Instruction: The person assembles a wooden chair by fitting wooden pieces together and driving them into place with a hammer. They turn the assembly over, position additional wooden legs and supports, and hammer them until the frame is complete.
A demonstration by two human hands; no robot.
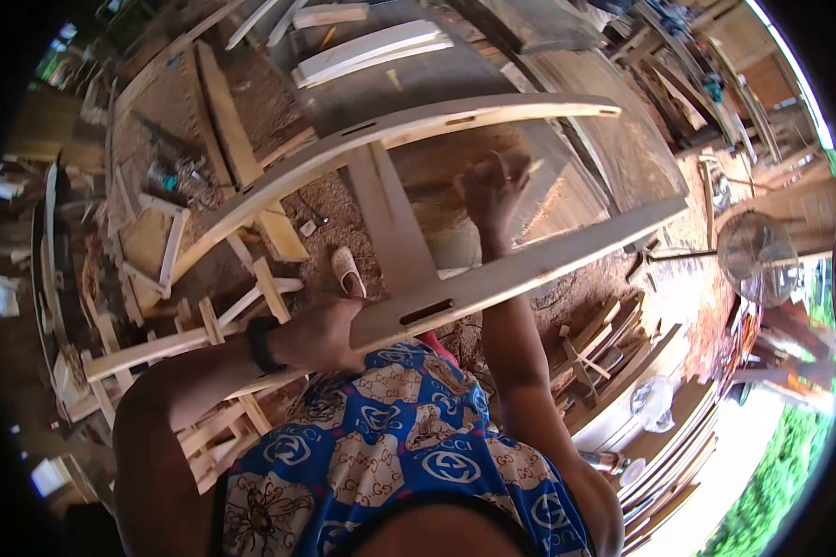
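A wooden frame (529, 265) lies tilted across the view, with two long rails joined by a wide crosspiece (390, 218). Dark slots are cut into both rails. My left hand (316, 336), with a black band at its wrist, is closed around the left part of the near rail. My right arm passes under that rail, so my right hand (494, 190) shows in the opening between the rails, above a brown wooden board (562, 200). Its fingers are curled; what they hold, if anything, is hidden.
Pale planks (372, 54) lie on a dark tabletop (390, 88) at the back. A standing fan (757, 258) is at the right, near stacked boards (659, 492). Joined wooden pieces (149, 353) sit at the left. Sawdust covers the ground around a light shoe (347, 269).
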